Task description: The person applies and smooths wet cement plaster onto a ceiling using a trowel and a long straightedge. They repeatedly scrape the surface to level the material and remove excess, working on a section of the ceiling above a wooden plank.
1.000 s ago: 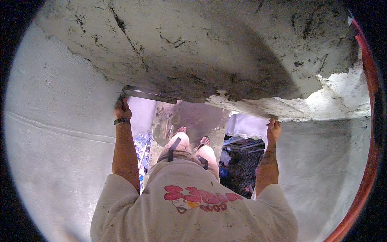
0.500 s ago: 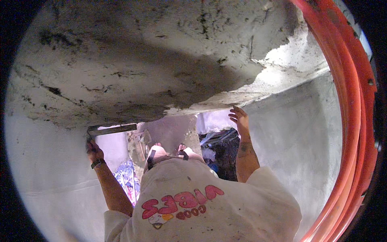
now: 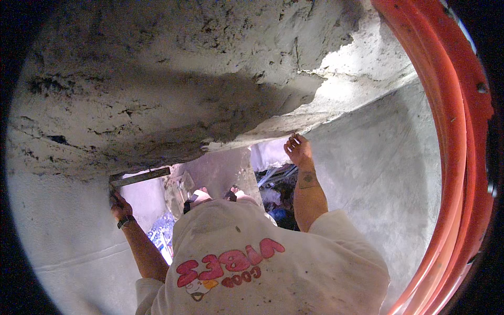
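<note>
My left hand (image 3: 122, 209), with a dark watch at its wrist, is closed round one end of a plastering trowel (image 3: 142, 177). The trowel's long, narrow, grey blade lies roughly level, just under the lower edge of the rough plastered surface (image 3: 173, 113). On the right, my right hand (image 3: 299, 150) is raised to the lit strip along that surface's edge. Its fingers are curled in, their tips at or very near the edge. Whether anything small is between them is hidden.
Thick orange-red hoses (image 3: 455, 136) curve down the right rim. Smooth grey walls flank me on the left (image 3: 63, 226) and right (image 3: 378, 157). Below, beside my feet (image 3: 233, 191), lie a dark heap with pipes (image 3: 278, 184) and a bluish pile (image 3: 161, 231).
The rough surface and both arms have shifted slightly left in the view. My right hand's fingers, stretched out before, are now curled. My left hand still holds the trowel.
</note>
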A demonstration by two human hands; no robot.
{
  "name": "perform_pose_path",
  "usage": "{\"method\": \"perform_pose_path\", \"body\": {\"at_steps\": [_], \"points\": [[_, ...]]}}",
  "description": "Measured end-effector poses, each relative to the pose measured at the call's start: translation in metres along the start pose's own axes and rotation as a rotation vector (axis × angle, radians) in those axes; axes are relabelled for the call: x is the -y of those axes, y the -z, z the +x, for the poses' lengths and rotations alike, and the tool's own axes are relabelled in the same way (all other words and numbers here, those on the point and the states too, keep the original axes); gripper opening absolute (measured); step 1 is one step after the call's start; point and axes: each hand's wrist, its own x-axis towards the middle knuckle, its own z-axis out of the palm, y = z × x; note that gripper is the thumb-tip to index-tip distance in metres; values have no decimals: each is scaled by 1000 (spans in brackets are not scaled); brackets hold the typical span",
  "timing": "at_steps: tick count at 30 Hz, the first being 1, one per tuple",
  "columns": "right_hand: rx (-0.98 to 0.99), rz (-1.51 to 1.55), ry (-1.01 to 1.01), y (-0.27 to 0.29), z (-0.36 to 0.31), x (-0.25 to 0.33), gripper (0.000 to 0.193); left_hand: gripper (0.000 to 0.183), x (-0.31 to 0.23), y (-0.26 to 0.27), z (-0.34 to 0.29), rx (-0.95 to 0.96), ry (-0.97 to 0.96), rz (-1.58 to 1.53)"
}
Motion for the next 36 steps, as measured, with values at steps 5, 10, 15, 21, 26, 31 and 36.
{"method": "perform_pose_path", "body": {"at_steps": [5, 10, 15, 21, 26, 31, 36], "points": [[-107, 149, 6, -17, 0, -11, 14, 53, 7, -7, 0, -131, -142, -129], [-139, 149, 3, -27, -2, -6, 12, 49, 9, -6, 5, -75, -160, -68], [-196, 234, -10, -40, -2, -3, 15, 50, 4, -7, 0, -22, -95, -31], [-186, 246, 23, -27, 16, -13, 16, 52, 39, -27, 11, -37, -142, -118], [-274, 176, 64, -31, 12, -18, 13, 49, 25, -22, 13, 6, -33, -74], [-356, 134, 80, -39, 8, -26, 12, 47, 68, -37, 22, -83, -114, -351], [-404, 109, 146, -28, 14, -23, 11, 49, 30, -32, 10, -97, -154, -26]]}}
